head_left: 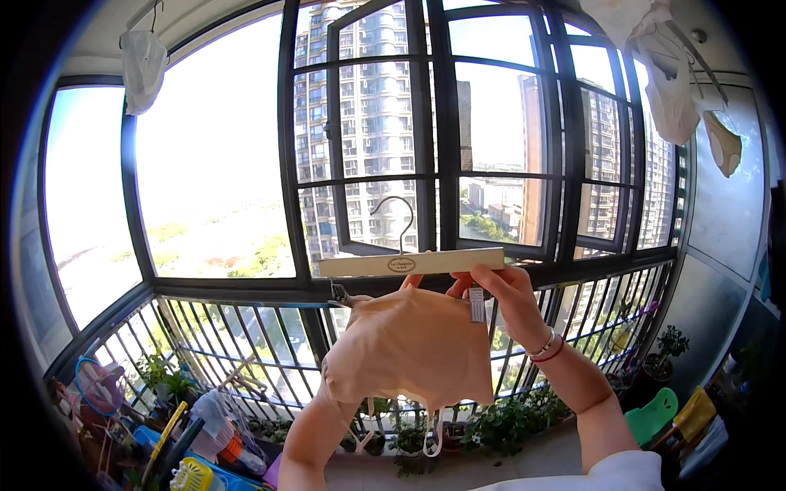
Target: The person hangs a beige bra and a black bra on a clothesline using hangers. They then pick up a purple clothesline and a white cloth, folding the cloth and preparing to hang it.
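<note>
the right hand (508,299) is raised in front of the window, fingers curled and pinching the metal clip (476,304) that hangs from the right end of a pale wooden hanger (409,263). the hanger sits level, near the middle of the view, its wire hook (397,214) standing up against the dark window frame (430,131). a peach-coloured garment (413,348) droops below the bar, its left corner caught in the hanger's left clip (337,292) and its right corner up by the right hand's clip; thin straps dangle from its lower edge. the left hand (344,385) is hidden behind the cloth, so whether it is spread or closed cannot be told; only its forearm shows, rising from the lower edge. far above right, pale laundry (671,74) hangs from a rail. down left lie bright plastic toys (192,458), and potted plants (499,421) line the railing (246,344) beyond the garment.
</note>
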Available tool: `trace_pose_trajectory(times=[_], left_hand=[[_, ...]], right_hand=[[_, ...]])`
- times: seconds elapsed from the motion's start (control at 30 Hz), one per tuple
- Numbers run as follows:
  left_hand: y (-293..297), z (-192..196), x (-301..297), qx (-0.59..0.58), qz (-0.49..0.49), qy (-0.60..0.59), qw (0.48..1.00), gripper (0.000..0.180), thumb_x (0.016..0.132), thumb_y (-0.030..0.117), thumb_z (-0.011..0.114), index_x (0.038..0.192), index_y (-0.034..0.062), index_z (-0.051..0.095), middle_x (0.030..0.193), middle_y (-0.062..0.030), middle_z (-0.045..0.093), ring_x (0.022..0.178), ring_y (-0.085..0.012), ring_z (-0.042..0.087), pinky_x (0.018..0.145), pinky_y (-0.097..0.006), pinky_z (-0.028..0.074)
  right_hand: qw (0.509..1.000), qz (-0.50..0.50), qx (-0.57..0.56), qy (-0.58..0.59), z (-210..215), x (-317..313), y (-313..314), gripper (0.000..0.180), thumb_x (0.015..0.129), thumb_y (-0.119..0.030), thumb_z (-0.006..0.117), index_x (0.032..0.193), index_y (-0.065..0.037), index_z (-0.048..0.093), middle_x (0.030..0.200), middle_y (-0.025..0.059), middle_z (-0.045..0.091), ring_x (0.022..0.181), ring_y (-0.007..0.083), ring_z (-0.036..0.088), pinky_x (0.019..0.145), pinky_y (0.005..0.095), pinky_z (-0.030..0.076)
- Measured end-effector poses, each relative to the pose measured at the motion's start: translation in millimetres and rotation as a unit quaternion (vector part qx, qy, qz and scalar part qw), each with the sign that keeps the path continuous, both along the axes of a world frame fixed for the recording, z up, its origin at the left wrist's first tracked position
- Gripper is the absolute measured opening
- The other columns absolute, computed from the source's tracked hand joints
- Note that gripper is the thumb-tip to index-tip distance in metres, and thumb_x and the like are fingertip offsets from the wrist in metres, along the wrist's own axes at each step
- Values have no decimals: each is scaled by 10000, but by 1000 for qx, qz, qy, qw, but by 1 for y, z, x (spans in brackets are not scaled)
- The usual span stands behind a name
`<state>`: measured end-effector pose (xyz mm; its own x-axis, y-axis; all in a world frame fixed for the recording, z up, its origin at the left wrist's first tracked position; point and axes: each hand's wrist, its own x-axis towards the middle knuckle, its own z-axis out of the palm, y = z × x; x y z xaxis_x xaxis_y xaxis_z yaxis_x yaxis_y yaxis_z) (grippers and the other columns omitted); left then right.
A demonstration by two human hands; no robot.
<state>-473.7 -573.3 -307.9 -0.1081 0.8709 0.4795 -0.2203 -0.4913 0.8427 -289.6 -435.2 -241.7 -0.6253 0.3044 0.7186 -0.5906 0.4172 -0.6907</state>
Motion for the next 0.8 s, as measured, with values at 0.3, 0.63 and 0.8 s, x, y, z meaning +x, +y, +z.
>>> trace_pose_trajectory(times=[0.3,0.63,0.8], left_hand=[[36,93,-24,91,-141,8,986,664,966,535,385,1467,108,300,1401,-102,440,1200,-228,470,1050,-366,333],[75,124,-74,181,-212,-94,956,680,963,587,342,1455,118,334,1426,-107,424,1264,-258,446,1095,-409,292],[69,145,-89,214,24,-175,961,759,925,668,314,1489,166,239,1491,-142,324,1402,-274,273,1127,-522,177]], right_hand=[[961,-204,184,35,108,20,-33,346,950,-274,516,1003,48,631,795,113,697,726,137,655,704,281,518],[922,-175,229,257,238,11,-25,358,934,-300,532,1003,30,652,863,112,712,731,141,674,680,246,521],[913,-161,243,286,287,-7,-14,342,918,-278,540,988,37,652,851,116,710,722,147,683,655,248,523]])
